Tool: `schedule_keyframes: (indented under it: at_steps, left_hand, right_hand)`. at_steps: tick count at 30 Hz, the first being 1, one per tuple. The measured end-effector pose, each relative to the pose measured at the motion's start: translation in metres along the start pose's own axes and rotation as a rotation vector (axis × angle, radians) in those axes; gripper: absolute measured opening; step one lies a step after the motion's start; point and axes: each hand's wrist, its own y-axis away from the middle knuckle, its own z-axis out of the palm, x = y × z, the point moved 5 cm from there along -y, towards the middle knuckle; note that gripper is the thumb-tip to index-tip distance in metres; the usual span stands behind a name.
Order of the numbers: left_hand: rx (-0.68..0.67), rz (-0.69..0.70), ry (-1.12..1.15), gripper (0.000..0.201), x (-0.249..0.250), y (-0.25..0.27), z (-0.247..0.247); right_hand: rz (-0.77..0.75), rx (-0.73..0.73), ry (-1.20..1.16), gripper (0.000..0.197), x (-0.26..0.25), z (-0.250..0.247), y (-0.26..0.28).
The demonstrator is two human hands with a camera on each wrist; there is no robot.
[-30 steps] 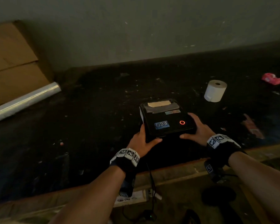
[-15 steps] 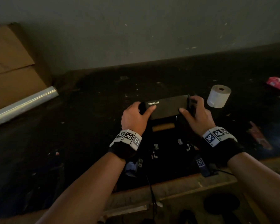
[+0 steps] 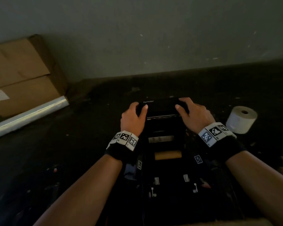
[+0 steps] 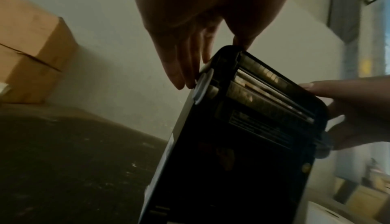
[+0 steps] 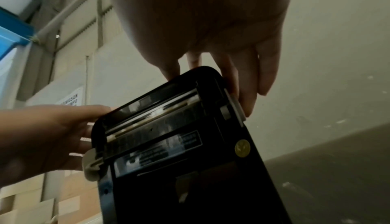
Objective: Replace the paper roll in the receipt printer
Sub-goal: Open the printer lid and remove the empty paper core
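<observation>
The black receipt printer (image 3: 168,168) sits on the dark table right in front of me with its lid (image 3: 160,106) raised upright. A bare brown paper core (image 3: 167,154) lies in the open bay. My left hand (image 3: 134,111) grips the lid's upper left corner, thumb on the near face. At the upper right corner, my right hand (image 3: 189,110) grips the lid in the same manner. The wrist views show the lid's inner side (image 4: 253,110) (image 5: 179,135) with its roller bar. A full white paper roll (image 3: 241,119) stands on end to the printer's right.
A cardboard box (image 3: 20,74) and a roll of clear film (image 3: 28,118) lie at the far left against the wall. The grey wall runs close behind the printer. Small scraps litter the dark tabletop (image 3: 72,152).
The lid has swung from shut to upright. Both hands moved from the printer's front corners up to the lid's top edge, and the brown core came into sight.
</observation>
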Motion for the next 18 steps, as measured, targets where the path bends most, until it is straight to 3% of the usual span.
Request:
schedule_keyframes:
  at_steps: [10,16,18]
  left_hand:
    - [-0.147,-0.148,0.014,0.055,-0.004,-0.024,0.008]
    - [-0.296,-0.172,0.034,0.057,-0.015,0.002,0.01]
    - [-0.364,-0.161,-0.04,0.055,-0.03,0.021,0.017]
  right_hand:
    - [-0.028,-0.104,-0.035,0.048,0.002,-0.003,-0.028]
    - [-0.034,-0.072,-0.102,0.051,0.02,-0.002,-0.013]
    - [0.047,-0.074,-0.177,0.055,0.04,0.001,-0.001]
